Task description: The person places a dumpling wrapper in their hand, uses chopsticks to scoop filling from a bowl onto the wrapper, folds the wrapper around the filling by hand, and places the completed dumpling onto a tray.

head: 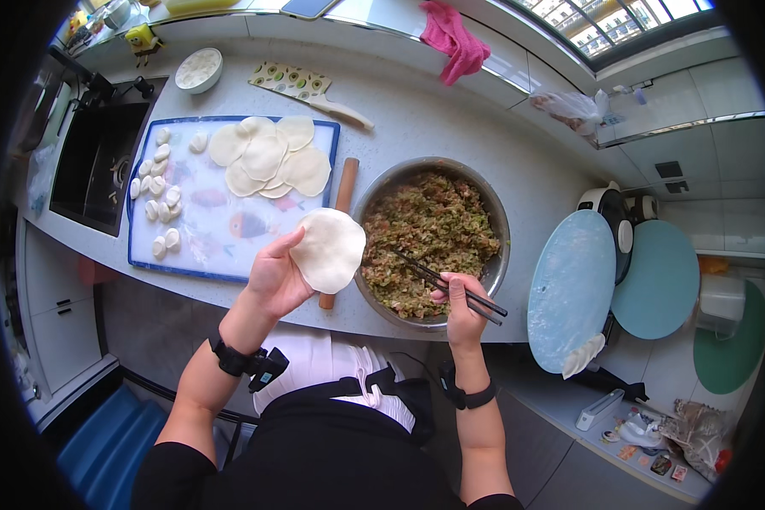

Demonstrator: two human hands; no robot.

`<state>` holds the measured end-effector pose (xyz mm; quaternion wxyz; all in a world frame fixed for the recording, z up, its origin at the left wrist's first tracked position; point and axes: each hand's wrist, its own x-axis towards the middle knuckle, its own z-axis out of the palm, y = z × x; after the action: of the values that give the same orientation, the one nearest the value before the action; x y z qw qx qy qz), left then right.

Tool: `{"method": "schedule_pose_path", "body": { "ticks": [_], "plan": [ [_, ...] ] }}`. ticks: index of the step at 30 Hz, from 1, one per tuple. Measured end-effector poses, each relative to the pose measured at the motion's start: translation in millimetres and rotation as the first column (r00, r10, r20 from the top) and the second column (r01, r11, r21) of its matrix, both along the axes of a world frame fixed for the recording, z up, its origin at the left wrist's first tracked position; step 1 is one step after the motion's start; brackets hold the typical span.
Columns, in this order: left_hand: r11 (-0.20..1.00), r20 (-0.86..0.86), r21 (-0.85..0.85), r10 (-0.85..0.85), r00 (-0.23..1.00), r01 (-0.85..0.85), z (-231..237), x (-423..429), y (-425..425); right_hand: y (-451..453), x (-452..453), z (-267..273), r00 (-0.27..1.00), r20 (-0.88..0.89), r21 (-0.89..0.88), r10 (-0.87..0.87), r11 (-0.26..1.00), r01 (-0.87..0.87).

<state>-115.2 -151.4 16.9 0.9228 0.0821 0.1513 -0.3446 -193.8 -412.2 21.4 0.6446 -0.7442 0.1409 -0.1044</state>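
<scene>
My left hand [278, 275] holds a round dough wrapper [329, 250] on its fingers, the thumb at its left edge. Black chopsticks [430, 273] are gripped in my right hand [464, 310], their tips in the chopped filling [430, 223]. A large metal bowl [505, 245] contains that filling. On the blue-edged board [210, 255] lie overlapping dough wrappers [264, 157] and several small dough pieces [157, 185]. Partly behind the held wrapper, a wooden rolling pin [347, 185] rests between board and bowl.
A cleaver [322, 102] with a patterned blade and a bowl of white contents [199, 70] sit behind the board. The sink [95, 166] is at far left. To the right, a blue round tray [570, 287] carries a few dumplings [583, 357] at its near edge. A pink cloth [452, 41] hangs at the back.
</scene>
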Motion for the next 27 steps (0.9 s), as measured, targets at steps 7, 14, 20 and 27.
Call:
{"method": "schedule_pose_path", "body": {
  "ticks": [7, 14, 20, 27],
  "plan": [
    [0.996, 0.049, -0.084, -0.024, 0.999, 0.028, -2, 0, 2, 10, -14, -6, 0.985, -0.133, 0.216, -0.109, 0.967, 0.136],
    [1.000, 0.038, 0.003, 0.008, 0.999, -0.008, 10, 6, -5, 5, -19, -9, 0.898, -0.352, 0.479, -0.263, 0.774, 0.414],
    [0.905, 0.013, 0.420, -0.086, 0.996, 0.072, 15, 14, -17, -19, -28, -9, 0.839, -0.482, 0.643, -0.254, 0.548, 0.535],
    [0.894, -0.136, 0.396, -0.169, 0.976, 0.210, 22, 18, -65, 6, -36, 54, 0.921, 0.037, 0.499, -0.388, 0.806, 0.319]
  ]
}}
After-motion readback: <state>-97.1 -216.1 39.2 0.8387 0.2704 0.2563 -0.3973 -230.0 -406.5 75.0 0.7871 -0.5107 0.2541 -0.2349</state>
